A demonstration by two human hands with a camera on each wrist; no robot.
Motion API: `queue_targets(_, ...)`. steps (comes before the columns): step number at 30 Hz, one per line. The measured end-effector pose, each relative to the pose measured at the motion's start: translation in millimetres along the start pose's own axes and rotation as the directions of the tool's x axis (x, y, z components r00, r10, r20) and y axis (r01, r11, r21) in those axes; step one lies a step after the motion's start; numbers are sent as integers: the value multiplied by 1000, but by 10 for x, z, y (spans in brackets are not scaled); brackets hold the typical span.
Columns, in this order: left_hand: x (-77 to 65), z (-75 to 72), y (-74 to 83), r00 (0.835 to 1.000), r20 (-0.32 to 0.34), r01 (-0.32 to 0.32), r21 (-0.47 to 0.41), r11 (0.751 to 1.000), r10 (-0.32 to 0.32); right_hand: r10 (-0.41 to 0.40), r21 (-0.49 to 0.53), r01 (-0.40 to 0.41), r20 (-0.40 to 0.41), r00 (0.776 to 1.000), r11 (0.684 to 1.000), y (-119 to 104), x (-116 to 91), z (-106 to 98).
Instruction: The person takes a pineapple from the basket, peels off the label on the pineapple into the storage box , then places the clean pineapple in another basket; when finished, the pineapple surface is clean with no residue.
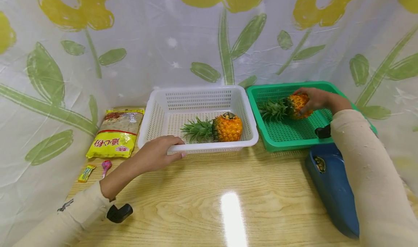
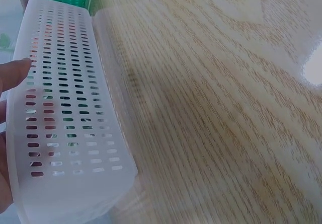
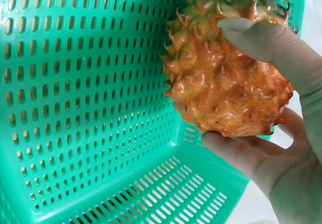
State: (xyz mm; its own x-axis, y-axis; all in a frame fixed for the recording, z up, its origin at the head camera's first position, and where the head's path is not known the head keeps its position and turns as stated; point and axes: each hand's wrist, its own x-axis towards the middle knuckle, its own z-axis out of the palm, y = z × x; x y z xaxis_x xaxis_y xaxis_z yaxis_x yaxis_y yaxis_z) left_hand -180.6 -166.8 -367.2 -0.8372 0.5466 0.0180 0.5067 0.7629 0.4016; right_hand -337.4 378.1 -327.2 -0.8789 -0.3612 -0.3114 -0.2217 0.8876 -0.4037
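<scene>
My left hand grips the near rim of a white plastic basket, its thumb on the outer wall in the left wrist view. A pineapple lies on its side in that basket, leaves to the left and a dark label on top. At the right, my right hand holds a second pineapple by its orange body, inside the green basket. In the right wrist view the thumb lies across the fruit and the fingers curl beneath it. Its leaves point left.
A blue plastic scoop-like container with a sticker stands below the green basket, partly behind the right sleeve. To the left lie a yellow food bag, a pink lollipop and a small yellow packet. A flowered curtain hangs behind.
</scene>
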Motion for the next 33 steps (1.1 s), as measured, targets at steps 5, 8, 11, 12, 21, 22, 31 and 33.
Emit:
queue_targets(5,2,8,-5,1000,-4,7,1,1000,-7,18,-5,-17,27,999,1000,12,25,17)
queue_targets(8,-1,10,-3,1000,-4,8,3,1000,-8,29,-19,-28,38,999,999,2,30,18)
queue_targets(11,-3,14,-2,1000,-5,7,7,1000,-7,41,-41,-40,24,999,998,0,35,17)
queue_targets(12,-3,15,-2,1000,-7,7,9,1000,-7,48,-45,-47,21,999,998,0,35,15)
queue_targets(21,1,20,-4,1000,-4,10,10,1000,-10,82,-19,-81,28,996,997,10,29,-2)
queue_targets(22,0,19,-3,1000,-4,10,12,1000,-10,85,-6,-84,35,996,996,6,25,-8)
queue_targets(31,-9,15,2,1000,-8,8,14,1000,-8,104,93,-112,85,991,989,-64,-32,-58)
queue_targets(33,-11,14,2,1000,-13,7,13,1000,-7,107,96,-115,84,991,989,-69,-36,-63)
